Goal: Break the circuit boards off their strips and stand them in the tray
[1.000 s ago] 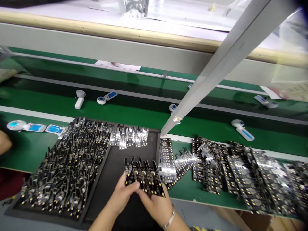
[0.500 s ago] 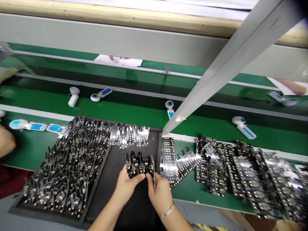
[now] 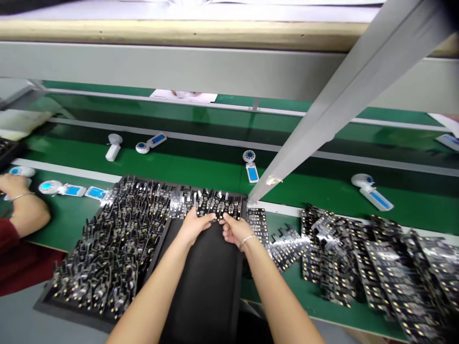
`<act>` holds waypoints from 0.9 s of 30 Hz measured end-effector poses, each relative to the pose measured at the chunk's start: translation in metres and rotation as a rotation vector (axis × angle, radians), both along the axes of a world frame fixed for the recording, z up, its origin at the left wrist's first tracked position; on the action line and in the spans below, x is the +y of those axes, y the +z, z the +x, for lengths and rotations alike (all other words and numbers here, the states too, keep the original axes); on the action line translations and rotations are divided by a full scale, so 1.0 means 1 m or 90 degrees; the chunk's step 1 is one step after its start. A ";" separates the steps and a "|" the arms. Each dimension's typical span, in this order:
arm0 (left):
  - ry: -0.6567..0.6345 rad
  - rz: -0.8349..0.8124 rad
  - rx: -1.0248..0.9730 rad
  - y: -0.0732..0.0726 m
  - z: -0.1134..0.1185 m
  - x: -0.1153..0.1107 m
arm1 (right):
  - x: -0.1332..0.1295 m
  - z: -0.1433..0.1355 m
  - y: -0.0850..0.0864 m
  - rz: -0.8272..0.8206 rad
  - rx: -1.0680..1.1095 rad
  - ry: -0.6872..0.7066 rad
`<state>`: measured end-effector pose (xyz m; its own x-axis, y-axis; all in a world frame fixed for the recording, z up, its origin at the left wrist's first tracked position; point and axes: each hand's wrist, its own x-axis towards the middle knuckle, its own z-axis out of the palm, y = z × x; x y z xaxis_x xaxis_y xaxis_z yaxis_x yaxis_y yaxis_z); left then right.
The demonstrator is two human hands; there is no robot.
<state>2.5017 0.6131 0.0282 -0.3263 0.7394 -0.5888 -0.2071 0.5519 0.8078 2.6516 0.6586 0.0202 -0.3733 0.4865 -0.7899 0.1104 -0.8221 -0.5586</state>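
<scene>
Small black circuit boards (image 3: pixel 219 206) with upright prongs stand in a row at the far end of a black tray (image 3: pixel 202 286). My left hand (image 3: pixel 193 227) is closed on the left part of this row, thumb at its near edge. My right hand (image 3: pixel 237 231) pinches the right end; its other fingers are curled. The undersides of the boards and some fingertips are hidden. Packed in the tray's left half are many similar boards (image 3: pixel 114 243). The tray's right half shows bare black surface near my forearms.
Stacks of board panels (image 3: pixel 333 253) lie on the green bench to the right, beside a slanting grey post (image 3: pixel 322 119). White handheld devices (image 3: pixel 373 192) with blue panels rest on the green belt. At far left is another person's arm (image 3: pixel 30 215).
Both hands have carried the boards away from me, from above the tray's bare half to its far edge, and set them against the row there. The view has shifted slightly.
</scene>
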 end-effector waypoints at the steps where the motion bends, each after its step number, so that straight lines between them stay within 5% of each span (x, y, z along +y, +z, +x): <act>1: -0.013 -0.010 -0.007 0.002 -0.001 0.003 | 0.001 0.006 0.003 -0.044 0.030 0.009; 4: -0.050 -0.044 -0.015 0.007 -0.005 0.006 | -0.014 0.031 0.013 -0.182 0.132 0.062; 6: -0.069 -0.070 -0.005 0.010 -0.009 0.004 | -0.032 0.051 0.015 -0.180 0.132 0.077; 8: -0.093 -0.099 0.020 0.014 -0.016 -0.001 | -0.047 0.072 0.010 -0.029 -0.015 0.069; 10: -0.108 -0.122 0.063 0.018 -0.024 -0.009 | -0.053 0.090 -0.002 0.232 -0.272 0.070; 13: -0.118 -0.127 0.258 0.027 -0.031 -0.026 | -0.052 0.103 -0.026 0.549 -0.641 0.147; 17: -0.187 -0.054 0.497 0.037 -0.022 -0.057 | -0.049 0.093 -0.047 0.588 -0.835 0.290; 20: -0.211 -0.001 0.423 0.039 -0.003 -0.087 | -0.046 0.086 -0.054 0.571 -0.810 0.212; 23: -0.216 0.017 0.291 0.033 0.018 -0.121 | -0.038 0.096 -0.057 0.476 -0.607 0.089; 27: -0.187 0.003 0.079 0.021 0.045 -0.158 | -0.039 0.127 -0.035 0.457 -0.513 0.038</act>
